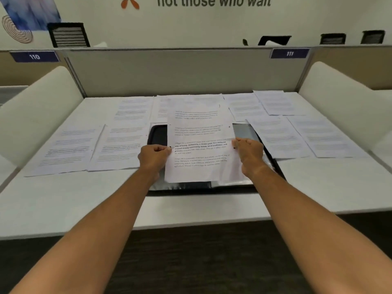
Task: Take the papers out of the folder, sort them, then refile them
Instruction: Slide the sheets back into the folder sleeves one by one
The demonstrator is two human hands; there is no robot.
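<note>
A printed sheet of paper (198, 132) is held up over the open black folder (158, 135), which lies in the middle of the white desk (63, 200). My left hand (153, 157) pinches the sheet's left edge and my right hand (249, 151) pinches its right edge. A clear plastic sleeve (244, 130) of the folder shows on the right side beneath the sheet. Much of the folder is hidden behind the sheet and my hands.
Several printed sheets lie flat on the desk: some on the left (70, 149), some on the right (322, 136), others along the back (244, 107). A grey partition (169, 71) closes the back, with white curved dividers (38, 111) on both sides.
</note>
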